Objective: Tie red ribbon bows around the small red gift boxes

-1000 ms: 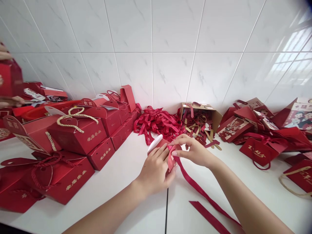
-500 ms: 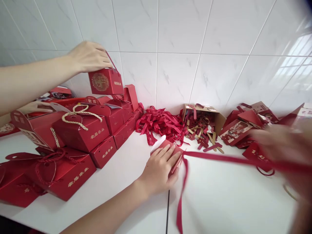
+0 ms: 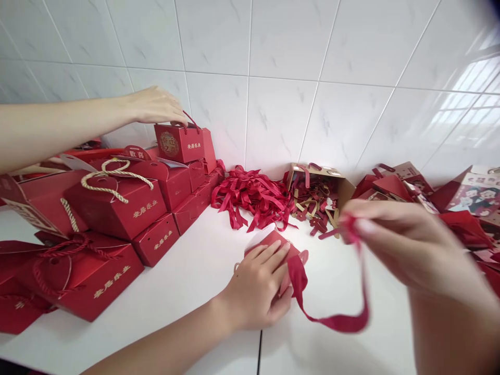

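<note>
My left hand (image 3: 260,284) is wrapped over a small red gift box (image 3: 273,240) on the white table, its fingers across the top and side. A pale flap sticks up at the box's far edge. From the box's right side a red ribbon (image 3: 339,323) hangs in a slack loop and rises to my right hand (image 3: 394,242). That hand, slightly blurred, pinches the ribbon's end between thumb and forefinger, above the table to the right of the box. Beyond the box lies a heap of loose red ribbons (image 3: 253,195).
Another person's hand (image 3: 158,104) holds a red box (image 3: 180,143) by its cord over stacked red gift boxes (image 3: 158,245) at left. Behind, a cardboard box (image 3: 346,190) spills tags and strips. More red boxes (image 3: 478,192) crowd the right, before a tiled wall (image 3: 281,120).
My right hand has come leftward, nearer the box, and the taut ribbon is now slack. My left hand stays on the box. The other person's box has been lowered onto the stack.
</note>
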### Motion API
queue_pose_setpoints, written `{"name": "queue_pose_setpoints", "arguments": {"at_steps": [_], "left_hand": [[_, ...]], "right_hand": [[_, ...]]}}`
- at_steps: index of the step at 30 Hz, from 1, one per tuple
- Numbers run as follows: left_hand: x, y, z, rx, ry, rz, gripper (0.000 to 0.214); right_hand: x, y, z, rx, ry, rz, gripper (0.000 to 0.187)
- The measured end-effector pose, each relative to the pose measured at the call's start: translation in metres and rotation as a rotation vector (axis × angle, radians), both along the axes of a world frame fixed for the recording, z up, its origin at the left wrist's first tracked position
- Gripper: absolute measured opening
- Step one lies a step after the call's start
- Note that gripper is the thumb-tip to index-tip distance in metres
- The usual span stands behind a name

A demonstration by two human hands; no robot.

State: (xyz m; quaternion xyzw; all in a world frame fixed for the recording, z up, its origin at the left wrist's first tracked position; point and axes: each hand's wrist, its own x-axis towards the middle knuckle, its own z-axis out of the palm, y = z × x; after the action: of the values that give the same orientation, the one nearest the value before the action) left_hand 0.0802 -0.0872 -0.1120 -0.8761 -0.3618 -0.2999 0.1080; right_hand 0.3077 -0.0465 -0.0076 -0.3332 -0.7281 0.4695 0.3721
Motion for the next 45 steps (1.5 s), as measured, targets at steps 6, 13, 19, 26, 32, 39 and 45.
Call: {"name": "queue_pose_setpoints", "arguments": {"at_steps": [6,13,19,26,32,39,45], "left_hand": [[0.005,-0.007,0.004,-0.113,-0.006,-0.104,0.043],[0.007,-0.008,0.004,-0.168,-0.013,-0.141,0.053],[0.006,-0.009,0.003,-0.154,-0.018,-0.149,0.053],[0.006,-0.007,0.003,-0.16,-0.007,-0.146,0.055],[0.006,-0.008,0.002,-0.153,-0.01,-0.156,0.053],[0.009,-0.006,0.003,-0.138,-0.072,-0.169,0.036],[0.008,-0.007,0.001,-0.124,-0.07,-0.164,0.042]], "right_hand": [[-0.047,0.019,-0.024,-0.265,-0.06,0.178,0.043],[-0.048,0.029,-0.037,-0.284,-0.106,0.171,0.042],[-0.051,0.027,-0.036,-0.321,-0.042,0.166,0.041],[-0.051,0.027,-0.034,-0.321,-0.042,0.149,0.038],[-0.049,0.027,-0.035,-0.332,-0.038,0.141,0.036],[-0.061,0.024,-0.041,-0.332,-0.038,0.122,0.035],[-0.064,0.023,-0.041,-0.264,-0.103,0.028,0.033]]}}
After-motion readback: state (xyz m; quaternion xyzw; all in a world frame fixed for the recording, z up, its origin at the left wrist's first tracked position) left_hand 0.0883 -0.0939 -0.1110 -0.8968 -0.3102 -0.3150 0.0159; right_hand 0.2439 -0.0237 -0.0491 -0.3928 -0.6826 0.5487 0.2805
